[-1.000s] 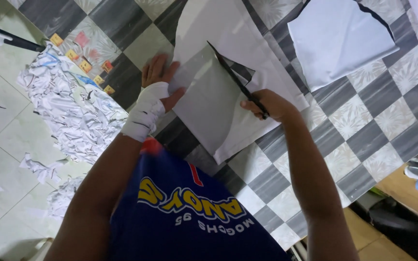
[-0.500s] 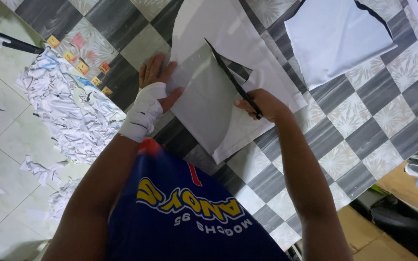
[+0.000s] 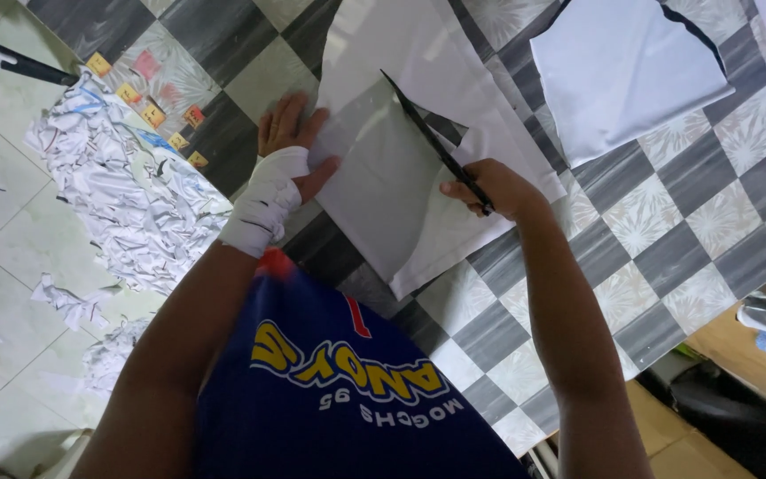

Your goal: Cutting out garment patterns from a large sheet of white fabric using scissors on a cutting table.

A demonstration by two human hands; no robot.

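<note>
Head view, scissors [image 3: 436, 142] advanced, cloth [image 3: 401, 204] unmoved

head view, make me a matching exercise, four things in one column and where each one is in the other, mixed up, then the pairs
Things
1. left hand
2. scissors
3. heap of white scraps
4. loose white fabric piece

Places
A. on the pale floor tiles, left of the table
B. flat on the left edge of the clear template
C. alone on the checked cloth, top right
D. in the right hand, blades open over the white fabric

Pairs: 1-B, 2-D, 3-A, 4-C
</note>
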